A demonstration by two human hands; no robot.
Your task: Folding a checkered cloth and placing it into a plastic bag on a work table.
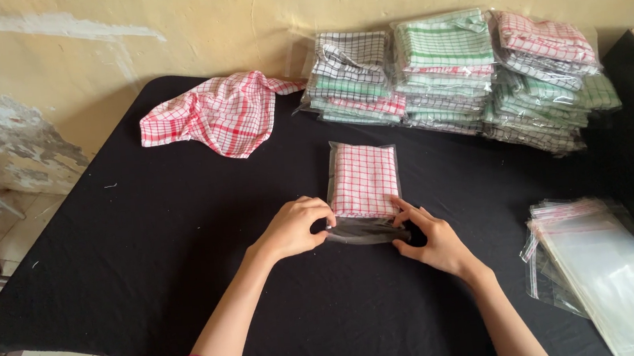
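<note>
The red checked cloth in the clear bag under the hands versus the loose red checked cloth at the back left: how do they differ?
The bagged cloth is folded into a flat rectangle; the loose cloth lies crumpled and spread out. The bagged cloth sits inside a clear plastic sleeve; the loose cloth is uncovered. The left hand and right hand touch the bagged cloth's open end; nothing touches the loose cloth. Both are red-and-white check, lying on the black table.

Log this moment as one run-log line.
left hand: on bag flap | right hand: on bag flap | bagged red cloth flat on table | loose cloth behind
</note>
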